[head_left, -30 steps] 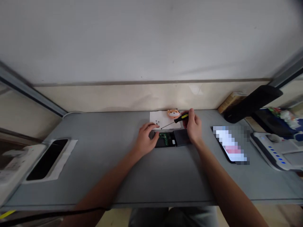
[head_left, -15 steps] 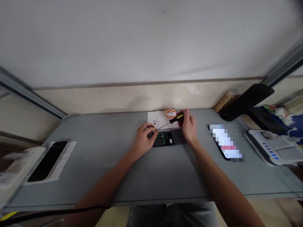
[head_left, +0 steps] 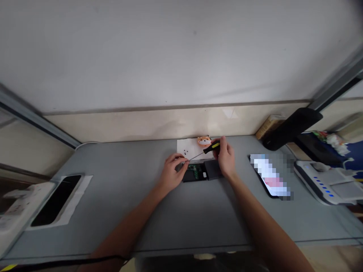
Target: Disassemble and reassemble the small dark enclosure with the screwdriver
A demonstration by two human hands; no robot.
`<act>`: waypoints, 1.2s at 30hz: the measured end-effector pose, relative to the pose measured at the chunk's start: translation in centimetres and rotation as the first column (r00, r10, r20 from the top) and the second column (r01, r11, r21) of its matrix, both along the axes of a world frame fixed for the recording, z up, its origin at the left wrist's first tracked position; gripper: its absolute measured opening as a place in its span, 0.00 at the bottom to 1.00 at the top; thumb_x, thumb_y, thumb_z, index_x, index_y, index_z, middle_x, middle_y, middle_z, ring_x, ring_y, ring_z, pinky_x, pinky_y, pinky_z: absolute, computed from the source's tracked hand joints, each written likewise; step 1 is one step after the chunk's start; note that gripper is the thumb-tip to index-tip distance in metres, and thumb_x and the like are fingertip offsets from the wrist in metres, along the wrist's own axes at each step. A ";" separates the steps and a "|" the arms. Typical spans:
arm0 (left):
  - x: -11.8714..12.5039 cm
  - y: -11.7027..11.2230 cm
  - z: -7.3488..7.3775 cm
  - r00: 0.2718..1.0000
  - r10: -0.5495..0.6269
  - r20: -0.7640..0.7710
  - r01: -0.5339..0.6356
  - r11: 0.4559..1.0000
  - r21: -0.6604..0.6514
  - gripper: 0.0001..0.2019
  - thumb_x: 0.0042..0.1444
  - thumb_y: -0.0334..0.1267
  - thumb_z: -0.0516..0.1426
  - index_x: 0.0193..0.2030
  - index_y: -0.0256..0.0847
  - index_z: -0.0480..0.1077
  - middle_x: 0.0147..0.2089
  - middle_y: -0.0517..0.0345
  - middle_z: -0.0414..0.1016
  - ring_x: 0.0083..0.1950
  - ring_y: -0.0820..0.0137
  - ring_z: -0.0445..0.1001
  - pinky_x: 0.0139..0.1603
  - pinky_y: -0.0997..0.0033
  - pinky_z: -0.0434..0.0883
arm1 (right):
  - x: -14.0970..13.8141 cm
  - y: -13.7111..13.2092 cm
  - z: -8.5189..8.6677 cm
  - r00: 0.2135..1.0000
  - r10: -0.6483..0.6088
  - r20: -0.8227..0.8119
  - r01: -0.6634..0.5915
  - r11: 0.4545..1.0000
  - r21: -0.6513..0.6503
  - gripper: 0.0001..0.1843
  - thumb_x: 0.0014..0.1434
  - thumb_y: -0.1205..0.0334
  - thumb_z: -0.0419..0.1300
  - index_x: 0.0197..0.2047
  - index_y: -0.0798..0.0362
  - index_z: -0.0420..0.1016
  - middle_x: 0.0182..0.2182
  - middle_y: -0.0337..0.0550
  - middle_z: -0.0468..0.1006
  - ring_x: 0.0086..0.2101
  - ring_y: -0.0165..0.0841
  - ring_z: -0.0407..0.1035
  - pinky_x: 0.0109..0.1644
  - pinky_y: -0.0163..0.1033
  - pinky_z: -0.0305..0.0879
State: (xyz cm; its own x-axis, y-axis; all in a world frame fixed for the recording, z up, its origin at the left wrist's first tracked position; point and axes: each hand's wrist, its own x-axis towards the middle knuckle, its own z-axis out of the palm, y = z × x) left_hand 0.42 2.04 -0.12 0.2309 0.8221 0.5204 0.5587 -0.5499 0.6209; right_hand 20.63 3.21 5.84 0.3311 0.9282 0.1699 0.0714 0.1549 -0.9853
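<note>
My right hand [head_left: 227, 155] is closed around the black and yellow handle of a screwdriver [head_left: 211, 147]. Its thin shaft slants down to the left, reaching the fingertips of my left hand [head_left: 172, 172]. The left thumb and forefinger are pinched together at the tip; anything between them is too small to make out. Just below lies an opened black device [head_left: 200, 174] with a green circuit board [head_left: 195, 168] showing, its left end partly covered by my left hand. A dark flat cover [head_left: 212, 169] sits against the device's right side, beneath my right hand.
Several tiny dark screws [head_left: 185, 152] rest on white paper [head_left: 187, 144] beside an orange dog-faced item [head_left: 204, 141]. To the right are a lit phone [head_left: 268, 175], a power strip [head_left: 320, 183] and a black cylinder [head_left: 293, 128]. Another phone [head_left: 56, 200] lies far left.
The view has tilted up a little, so everything on the table appears lower. Both hands and the screwdriver keep nearly the same pose over the device.
</note>
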 end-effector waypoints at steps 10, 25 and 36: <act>-0.8 0.1 0.4 0.992 0.099 -0.077 -0.104 0.993 -0.059 0.11 0.67 0.35 0.53 0.49 0.44 0.76 0.47 0.53 0.80 0.51 0.62 0.78 0.56 0.55 0.73 | 0.1 0.0 -0.5 0.997 0.030 0.077 -0.033 0.999 0.039 0.39 0.59 0.21 0.46 0.31 0.50 0.72 0.17 0.34 0.61 0.19 0.30 0.57 0.24 0.37 0.54; -1.0 0.2 0.3 0.954 -0.087 -0.286 0.068 0.995 -0.077 0.13 0.61 0.28 0.52 0.40 0.46 0.76 0.39 0.57 0.81 0.43 0.64 0.79 0.50 0.59 0.76 | -0.3 -0.5 -1.5 0.942 0.097 0.320 -0.126 0.990 0.069 0.33 0.66 0.30 0.46 0.35 0.50 0.74 0.20 0.35 0.69 0.22 0.30 0.62 0.28 0.36 0.55; -0.9 0.3 0.6 0.953 -0.133 -0.273 0.116 0.990 -0.077 0.14 0.61 0.26 0.51 0.40 0.44 0.75 0.39 0.56 0.81 0.43 0.64 0.80 0.49 0.61 0.77 | -1.0 -1.6 -0.4 0.902 0.058 0.427 -0.123 0.984 0.125 0.25 0.67 0.39 0.48 0.34 0.50 0.73 0.20 0.36 0.71 0.22 0.31 0.63 0.29 0.36 0.55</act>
State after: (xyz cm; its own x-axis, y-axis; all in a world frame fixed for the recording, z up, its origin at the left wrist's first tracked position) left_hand -0.48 2.31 0.49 0.4613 0.8051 0.3728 0.6424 -0.5929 0.4855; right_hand 19.59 1.57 5.46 0.1145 0.9049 0.4099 0.4524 0.3198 -0.8325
